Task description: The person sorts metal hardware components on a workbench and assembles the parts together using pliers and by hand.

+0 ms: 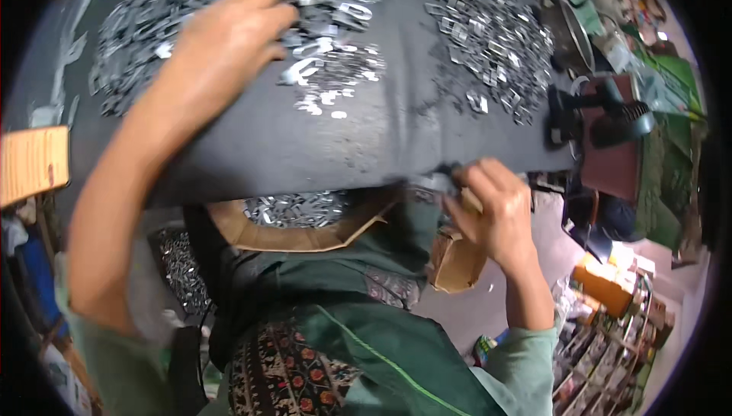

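My left hand (pixel 238 28) is over a wide pile of grey metal clip-like pieces (pixel 152 23) on the dark table. Its thumb is apart from its bent fingers, and I see nothing held between them. A smaller heap of flat shiny metal bits (pixel 343 73) is beside that hand. At the table's front edge, my right hand (pixel 494 201) is closed, with a small metal piece (pixel 435 182) sticking out at its fingertips. Motion blurs the piece, so its exact shape is unclear.
Another pile of small metal pieces (pixel 492 35) lies on the right of the dark table (pixel 305 149). A black clamp-like fixture (pixel 602 111) stands at the right edge. Below the front edge, a cardboard box (pixel 297 240) holds more metal parts. An orange-brown board (pixel 34 164) is at far left.
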The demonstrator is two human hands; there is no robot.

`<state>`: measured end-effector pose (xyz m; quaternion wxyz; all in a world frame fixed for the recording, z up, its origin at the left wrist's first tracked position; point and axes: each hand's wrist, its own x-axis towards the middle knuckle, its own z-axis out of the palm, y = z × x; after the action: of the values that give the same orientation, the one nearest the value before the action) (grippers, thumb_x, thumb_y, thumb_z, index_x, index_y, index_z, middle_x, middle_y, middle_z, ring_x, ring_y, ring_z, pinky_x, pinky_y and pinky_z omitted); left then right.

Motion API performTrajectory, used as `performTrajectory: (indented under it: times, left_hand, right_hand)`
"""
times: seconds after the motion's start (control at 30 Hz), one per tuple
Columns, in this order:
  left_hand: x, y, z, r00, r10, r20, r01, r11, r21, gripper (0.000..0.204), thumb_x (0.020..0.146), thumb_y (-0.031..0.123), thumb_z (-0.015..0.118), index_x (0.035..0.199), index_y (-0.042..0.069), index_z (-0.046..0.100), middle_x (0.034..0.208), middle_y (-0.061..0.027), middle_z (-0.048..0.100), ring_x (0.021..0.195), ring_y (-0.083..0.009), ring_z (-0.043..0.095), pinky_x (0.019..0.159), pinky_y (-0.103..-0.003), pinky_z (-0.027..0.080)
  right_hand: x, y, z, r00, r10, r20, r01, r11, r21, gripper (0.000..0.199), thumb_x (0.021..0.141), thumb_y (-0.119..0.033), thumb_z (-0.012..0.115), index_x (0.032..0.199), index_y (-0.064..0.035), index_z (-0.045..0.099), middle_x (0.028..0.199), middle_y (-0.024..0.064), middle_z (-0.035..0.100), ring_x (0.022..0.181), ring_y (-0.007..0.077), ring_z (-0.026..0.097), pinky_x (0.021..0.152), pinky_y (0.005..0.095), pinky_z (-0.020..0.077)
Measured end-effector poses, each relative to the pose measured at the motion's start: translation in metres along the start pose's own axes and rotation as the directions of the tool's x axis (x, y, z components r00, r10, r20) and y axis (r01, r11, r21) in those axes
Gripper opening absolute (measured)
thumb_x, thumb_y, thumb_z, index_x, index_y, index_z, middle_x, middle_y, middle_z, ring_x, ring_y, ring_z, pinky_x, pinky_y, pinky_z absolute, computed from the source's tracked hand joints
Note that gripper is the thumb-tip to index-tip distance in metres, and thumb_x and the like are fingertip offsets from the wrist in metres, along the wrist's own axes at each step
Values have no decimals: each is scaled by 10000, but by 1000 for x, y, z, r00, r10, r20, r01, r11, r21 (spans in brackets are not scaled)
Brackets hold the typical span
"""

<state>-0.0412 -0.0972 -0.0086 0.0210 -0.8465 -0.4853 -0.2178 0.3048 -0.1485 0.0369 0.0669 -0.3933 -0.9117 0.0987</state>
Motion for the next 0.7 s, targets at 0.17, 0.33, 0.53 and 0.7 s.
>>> performTrajectory:
  times: [0.17,0.33,0.53,0.7]
  left_hand:
    - [2,7,6,997,80,-1,-78,981,179,327,694,16,714,995,7,585,965,-150,547,912,-358,561,811,-437,468]
    - [-16,20,-1,916,-293,-275,262,954,-147,202,799,79,680,971,-3,611,929,-95,632,784,-227,587,741,-334,472]
    - [-77,52,-39,545,-718,433,350,-274,-896,326,933,199,616,1203,27,556,971,-92,662,707,-77,572,571,-185,438]
    - [-90,109,-31,486,-648,586,371,-454,-810,228,926,117,596,1124,22,532,942,-105,673,625,-68,546,507,-196,396]
  right_hand:
    - [8,45,11,843,459,-282,-442,888,125,210,828,-163,710,812,-4,574,722,203,578,676,419,568,600,452,445]
    - [23,63,30,742,511,-435,-534,842,78,230,860,-202,681,799,-11,569,719,206,593,670,428,576,593,470,433]
    - [27,62,37,759,459,-462,-572,809,-137,299,846,-208,702,731,-18,503,686,191,567,650,417,573,578,467,437]
    - [31,57,44,782,414,-466,-524,842,-130,257,835,-164,706,769,-17,505,774,180,585,698,400,585,593,466,448]
